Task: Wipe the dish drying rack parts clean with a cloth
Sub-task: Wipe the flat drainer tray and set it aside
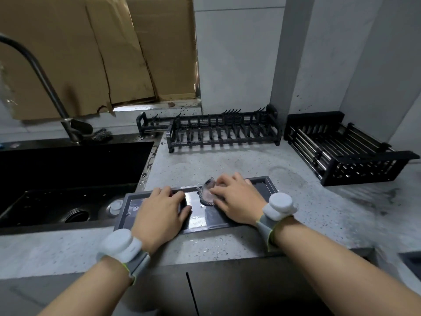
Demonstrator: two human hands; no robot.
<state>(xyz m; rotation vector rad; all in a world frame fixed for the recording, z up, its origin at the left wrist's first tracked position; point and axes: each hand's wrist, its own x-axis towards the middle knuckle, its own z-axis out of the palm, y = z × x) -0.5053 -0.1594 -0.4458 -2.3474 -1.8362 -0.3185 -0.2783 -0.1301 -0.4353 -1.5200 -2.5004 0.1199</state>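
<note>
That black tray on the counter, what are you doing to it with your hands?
A person is wiping the black drip tray from a dish drying rack. The right hand presses a cloth onto it, while the left hand rests flat on it. The plate rack and a basket sit behind on the counter, beside the sink.

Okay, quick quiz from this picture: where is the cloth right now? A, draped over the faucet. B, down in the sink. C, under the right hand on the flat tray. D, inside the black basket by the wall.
C: the cloth lies on the flat tray with the right hand pressing on it, while the left hand rests on the tray beside it.
</note>
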